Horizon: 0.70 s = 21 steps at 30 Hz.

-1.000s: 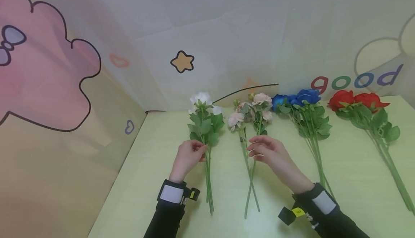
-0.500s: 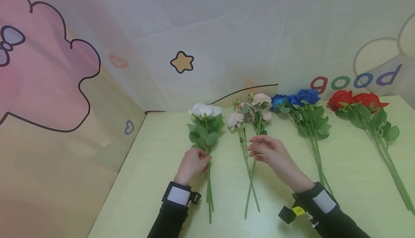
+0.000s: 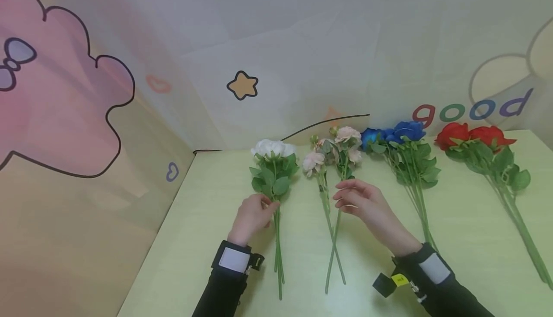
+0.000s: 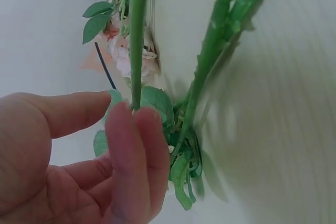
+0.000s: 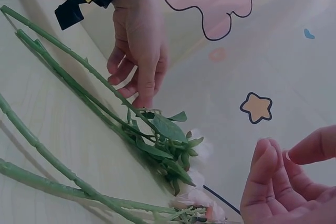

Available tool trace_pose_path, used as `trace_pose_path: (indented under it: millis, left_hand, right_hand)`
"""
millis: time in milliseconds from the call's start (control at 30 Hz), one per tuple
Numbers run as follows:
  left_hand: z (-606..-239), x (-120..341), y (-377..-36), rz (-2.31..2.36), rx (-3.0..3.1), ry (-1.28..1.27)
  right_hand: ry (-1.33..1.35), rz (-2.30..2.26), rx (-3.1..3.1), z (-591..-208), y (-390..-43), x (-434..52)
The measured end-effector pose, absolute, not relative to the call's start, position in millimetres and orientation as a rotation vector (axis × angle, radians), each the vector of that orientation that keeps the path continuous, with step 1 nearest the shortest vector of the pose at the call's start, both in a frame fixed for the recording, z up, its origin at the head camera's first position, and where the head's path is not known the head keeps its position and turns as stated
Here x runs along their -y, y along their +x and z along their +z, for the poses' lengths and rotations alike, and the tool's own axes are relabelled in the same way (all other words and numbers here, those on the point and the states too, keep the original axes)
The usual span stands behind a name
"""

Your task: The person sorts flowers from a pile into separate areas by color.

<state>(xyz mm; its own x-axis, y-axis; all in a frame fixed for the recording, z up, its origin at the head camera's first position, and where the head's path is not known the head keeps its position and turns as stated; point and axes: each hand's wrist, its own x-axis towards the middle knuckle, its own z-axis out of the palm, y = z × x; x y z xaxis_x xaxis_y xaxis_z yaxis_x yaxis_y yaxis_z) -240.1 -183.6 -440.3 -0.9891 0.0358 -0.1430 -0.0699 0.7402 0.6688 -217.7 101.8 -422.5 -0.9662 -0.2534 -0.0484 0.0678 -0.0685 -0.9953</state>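
My left hand (image 3: 252, 216), in the head view, is right at the upper stems of a bunch of white flowers (image 3: 273, 149) lying on the pale table. In the left wrist view, thumb and fingertips of the left hand (image 4: 105, 145) stand slightly apart beside a green stem (image 4: 137, 40). Its leaves are partly hidden behind the fingers. My right hand (image 3: 367, 209), fingers loosely bent and holding nothing, hovers over the crossed stems of the pale pink flowers (image 3: 347, 135). In the right wrist view, the right hand (image 5: 286, 182) shows a gap between thumb and fingers.
Farther right lie blue flowers (image 3: 406, 131) and red flowers (image 3: 490, 135), leafy stems toward the front. A printed backdrop (image 3: 294, 67) rises behind the table (image 3: 198, 240). The table's left edge meets a wall drape.
The white flowers were first tilted up, then lowered and drawn slightly toward the person, heads now showing fully. My left hand has since shifted a little left, fingers loosened. The right hand stays put.
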Motion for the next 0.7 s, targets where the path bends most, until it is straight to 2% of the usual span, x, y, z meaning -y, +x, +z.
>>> trace_pose_path:
  millis: [300, 700]
  left_hand:
    - [-447.6, 183.1, -235.8, 1.028, -2.889, -0.005]
    - [-446.3, 177.5, -230.2, 0.898, -3.187, 0.189]
  right_hand:
    - [-0.185, -2.086, -2.07, -427.7, -217.4, -102.2]
    - [-0.294, -1.844, -2.492, -436.3, -216.8, -114.0]
